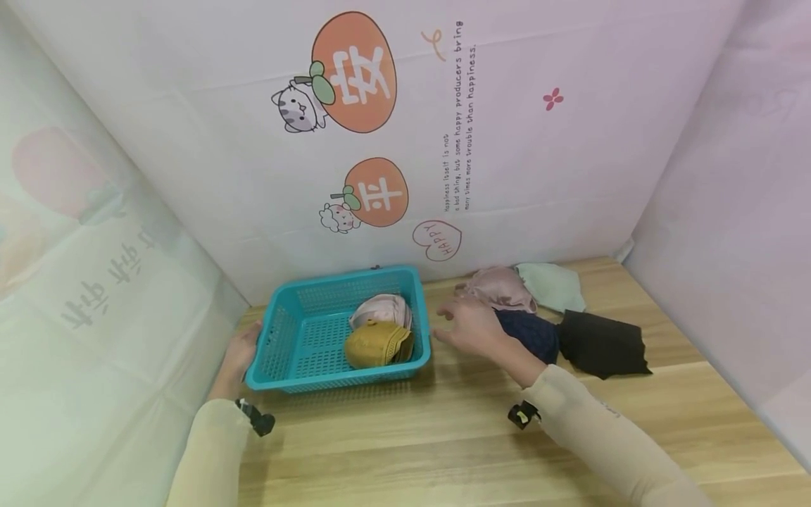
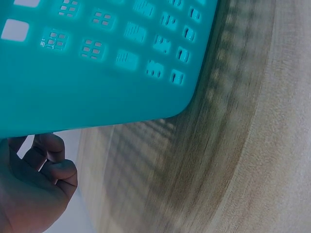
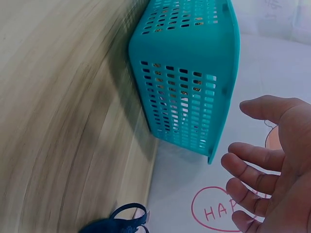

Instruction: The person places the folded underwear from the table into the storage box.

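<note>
From where I stand, the turquoise basket (image 1: 272, 338) sits on the wood-grained table (image 1: 355, 451), and in the right half of it lie two moulded garments: a mustard-yellow one (image 1: 374, 346) toward the basket's near side and a pale pinkish one (image 1: 383, 308) just behind, touching it. At the basket's left end the person's left hand (image 1: 241, 348) has its fingers curled up against the rim and seems to grip it, though the rim hides the fingertips. Just off the basket's right rim hangs the right hand (image 1: 470, 325), loosely open, thumb apart from the gently bent fingers, with nothing in its grasp. Farther to the right of the basket, partly behind that hand and wrist, lie a dusty-pink garment (image 1: 503, 287) and a navy one (image 1: 531, 335); beyond them, farthest from the basket, are a pale green piece (image 1: 554, 285) and a black one (image 1: 602, 345), the black touching the navy. Behind the basket rises a white printed sheet (image 1: 241, 176) with orange fruits, little cartoon animals and a heart reading "HAPPY".
</note>
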`<state>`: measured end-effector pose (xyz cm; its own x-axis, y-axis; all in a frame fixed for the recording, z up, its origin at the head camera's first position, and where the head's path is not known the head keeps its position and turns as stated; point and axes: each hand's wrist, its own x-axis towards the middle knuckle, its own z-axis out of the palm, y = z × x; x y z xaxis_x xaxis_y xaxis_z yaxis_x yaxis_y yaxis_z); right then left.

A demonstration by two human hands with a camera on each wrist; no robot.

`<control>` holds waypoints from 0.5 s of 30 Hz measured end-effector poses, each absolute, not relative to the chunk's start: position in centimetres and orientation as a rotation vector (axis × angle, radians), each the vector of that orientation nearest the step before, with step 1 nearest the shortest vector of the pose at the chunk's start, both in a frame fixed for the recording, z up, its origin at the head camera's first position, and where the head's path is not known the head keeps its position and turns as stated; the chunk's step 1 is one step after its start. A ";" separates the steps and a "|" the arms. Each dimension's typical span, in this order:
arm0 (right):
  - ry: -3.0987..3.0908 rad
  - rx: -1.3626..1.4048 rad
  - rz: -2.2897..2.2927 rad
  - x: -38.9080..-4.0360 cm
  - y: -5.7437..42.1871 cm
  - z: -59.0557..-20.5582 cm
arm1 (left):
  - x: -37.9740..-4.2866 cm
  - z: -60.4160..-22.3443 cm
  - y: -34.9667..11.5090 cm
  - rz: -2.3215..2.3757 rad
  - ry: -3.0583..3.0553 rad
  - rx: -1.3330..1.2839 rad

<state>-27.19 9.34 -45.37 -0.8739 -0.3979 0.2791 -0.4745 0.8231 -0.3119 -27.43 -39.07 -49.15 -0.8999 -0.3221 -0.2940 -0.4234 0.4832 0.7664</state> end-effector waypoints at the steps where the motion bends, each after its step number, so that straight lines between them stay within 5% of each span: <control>1: -2.805 0.678 0.554 -27.2 9.5 -45.4 | -27.4 -49.1 -39.1 1.395 2.604 -0.663; 15: -2.785 0.640 0.540 -27.2 11.4 -45.5 | -27.5 -49.1 -39.0 1.408 2.587 -0.674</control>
<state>-27.16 11.36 -45.51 -0.8773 -0.3729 0.3022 -0.4589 0.8363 -0.3001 -27.54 -38.98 -49.15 -0.8938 -0.3246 -0.3095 -0.4362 0.4684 0.7683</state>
